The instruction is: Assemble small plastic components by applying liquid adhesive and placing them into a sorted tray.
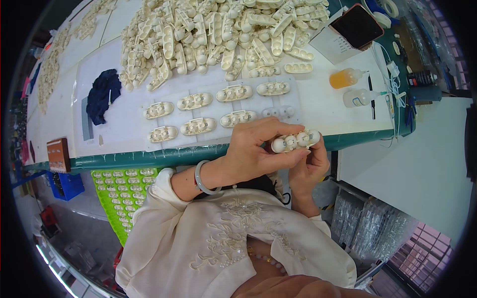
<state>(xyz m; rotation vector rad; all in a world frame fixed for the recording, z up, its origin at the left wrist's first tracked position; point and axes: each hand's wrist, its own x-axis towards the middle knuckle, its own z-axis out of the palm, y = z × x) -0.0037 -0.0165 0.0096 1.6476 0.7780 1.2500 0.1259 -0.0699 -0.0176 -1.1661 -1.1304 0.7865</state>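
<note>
My left hand (253,146) pinches a cream plastic pod-shaped part (296,141) between thumb and forefinger. The fingers of my right hand (310,166) close round its right end and underside. Several rounded white bumps stand in a row along the part, facing up. I hold it just off the table's front edge. Just beyond my hands lies a translucent white holding plate (159,119) with two rows of similar cream parts (198,125), small metal bits showing on them. The plate's near right place (279,112) shows only its bare moulded cups.
A large heap of loose cream parts (198,39) covers the table's far side. Orange (344,78) and clear (358,98) bottles, a pen (371,99) and a phone (357,26) lie right. Dark blue cloth (103,95) lies left. A green tray (112,208) of parts sits below the edge.
</note>
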